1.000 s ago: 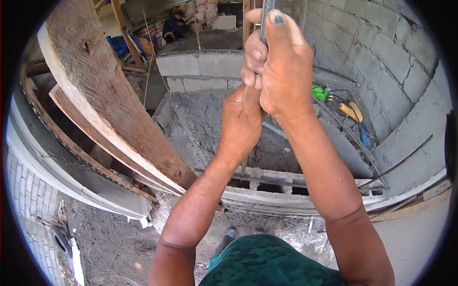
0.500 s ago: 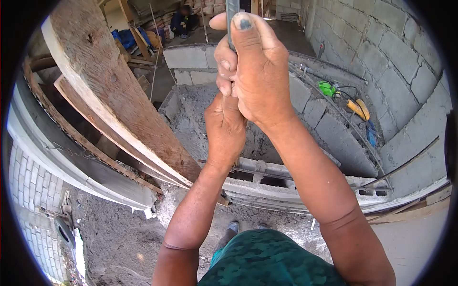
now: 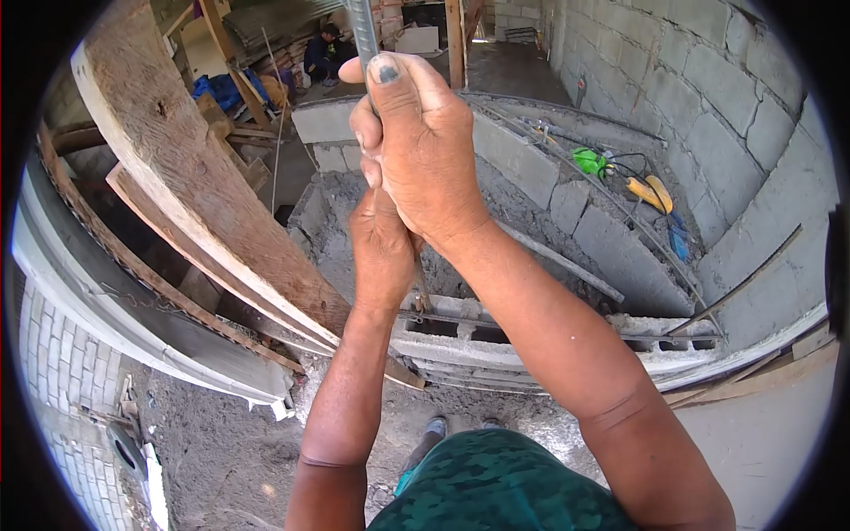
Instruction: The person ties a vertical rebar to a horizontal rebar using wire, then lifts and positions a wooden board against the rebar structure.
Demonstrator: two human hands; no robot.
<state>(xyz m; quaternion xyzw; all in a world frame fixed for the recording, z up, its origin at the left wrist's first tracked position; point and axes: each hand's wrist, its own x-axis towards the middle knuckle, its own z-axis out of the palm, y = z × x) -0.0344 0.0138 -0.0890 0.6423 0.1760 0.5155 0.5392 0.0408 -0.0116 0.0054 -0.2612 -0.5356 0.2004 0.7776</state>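
A ribbed steel bar (image 3: pixel 362 31) rises from my stacked fists toward the top of the view, leaning slightly left. My right hand (image 3: pixel 421 142) is wrapped around it, thumb lying along the bar. Directly below, touching it, my left hand (image 3: pixel 381 239) is closed around the same bar. A short stretch of bar shows under my hands, near the hollow block wall (image 3: pixel 460 345). Its lower end is hard to make out. Behind my hands lies rough grey mortar or rubble (image 3: pixel 341 199) between block walls.
A thick wooden plank (image 3: pixel 204 168) slants down on the left. Grey block wall (image 3: pixel 673 88) stands at the right, near a green object (image 3: pixel 588 161) and a yellow tool (image 3: pixel 651 193). A person (image 3: pixel 323 55) crouches at the back. A thin rod (image 3: pixel 753 283) juts at the right.
Both my hands and the bar have shifted left and slightly down in view. The bar's top now leans left. The background has shifted a little too.
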